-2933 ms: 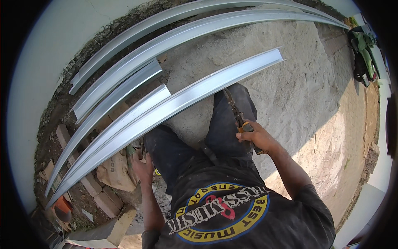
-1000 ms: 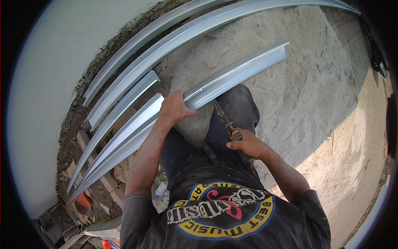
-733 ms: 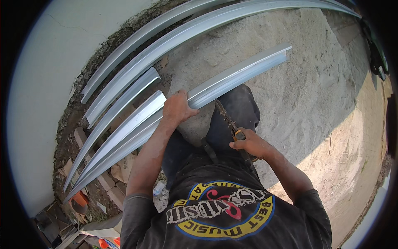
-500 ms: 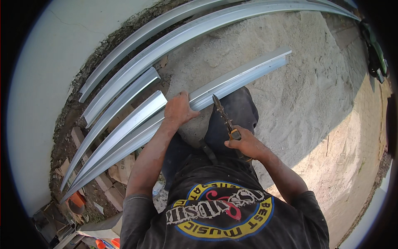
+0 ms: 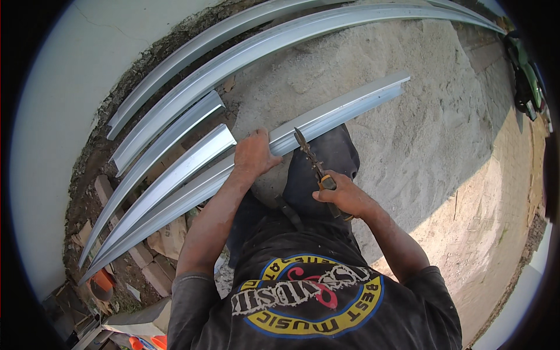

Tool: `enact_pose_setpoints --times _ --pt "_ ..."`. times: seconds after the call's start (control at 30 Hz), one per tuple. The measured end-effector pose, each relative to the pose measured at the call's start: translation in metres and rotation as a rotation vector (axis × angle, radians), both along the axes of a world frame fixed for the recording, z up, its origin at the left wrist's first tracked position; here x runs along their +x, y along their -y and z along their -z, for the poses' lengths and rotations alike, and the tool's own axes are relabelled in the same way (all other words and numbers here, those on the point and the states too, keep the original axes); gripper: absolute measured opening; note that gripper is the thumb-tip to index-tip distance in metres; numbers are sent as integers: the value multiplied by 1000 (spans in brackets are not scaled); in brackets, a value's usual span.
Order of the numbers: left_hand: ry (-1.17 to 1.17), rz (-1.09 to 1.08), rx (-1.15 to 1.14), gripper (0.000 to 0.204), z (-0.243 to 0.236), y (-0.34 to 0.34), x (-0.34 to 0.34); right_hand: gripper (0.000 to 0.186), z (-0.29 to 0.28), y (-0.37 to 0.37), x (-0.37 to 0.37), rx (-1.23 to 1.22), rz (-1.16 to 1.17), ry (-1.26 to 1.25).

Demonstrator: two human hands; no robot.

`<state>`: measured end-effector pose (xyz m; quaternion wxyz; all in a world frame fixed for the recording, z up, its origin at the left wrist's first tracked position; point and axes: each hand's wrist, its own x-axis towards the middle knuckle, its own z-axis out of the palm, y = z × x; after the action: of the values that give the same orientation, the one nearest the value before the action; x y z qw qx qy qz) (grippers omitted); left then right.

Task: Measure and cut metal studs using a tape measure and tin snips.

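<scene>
A long silver metal channel (image 5: 344,111) slants across in front of me, its far part passing over my knee. My left hand (image 5: 253,153) is closed around the channel near its middle, with the thumb along its near side. In my right hand (image 5: 347,195) is a pair of metal snips (image 5: 310,153) with dark jaws and orange-and-black handles. The snips point up and to the left. Their tip overlaps the near edge of the channel just right of my left hand; whether it touches the metal I cannot tell.
Two shorter channels (image 5: 181,122) lie left of my left hand, and longer ones (image 5: 245,55) run behind along the white wall (image 5: 64,116). Grey sand (image 5: 426,116) spreads to the right. Bricks (image 5: 153,274) and an orange object (image 5: 102,281) lie at lower left.
The snips and my right hand have shifted slightly up and left, bringing the tip over the channel. My left hand keeps its hold on the channel.
</scene>
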<state>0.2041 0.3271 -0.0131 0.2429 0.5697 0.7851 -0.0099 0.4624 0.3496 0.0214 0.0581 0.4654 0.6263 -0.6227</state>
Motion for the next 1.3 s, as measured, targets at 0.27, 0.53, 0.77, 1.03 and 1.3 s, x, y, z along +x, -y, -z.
enact_pose_setpoints --times 0.27,0.53,0.77,1.03,1.3 --pt "-4 3 1 62 3 3 1 46 -1 -5 -5 -62 4 26" --pt "-59 41 109 62 20 12 2 68 -9 -20 -11 -40 -130 120" --pt "-115 39 187 58 29 15 5 77 3 -14 -11 -3 -148 158" --pt "-99 21 202 56 35 14 4 57 14 -7 -10 83 -144 122" --pt "-111 28 210 56 36 17 8 46 23 0 -7 144 -76 63"
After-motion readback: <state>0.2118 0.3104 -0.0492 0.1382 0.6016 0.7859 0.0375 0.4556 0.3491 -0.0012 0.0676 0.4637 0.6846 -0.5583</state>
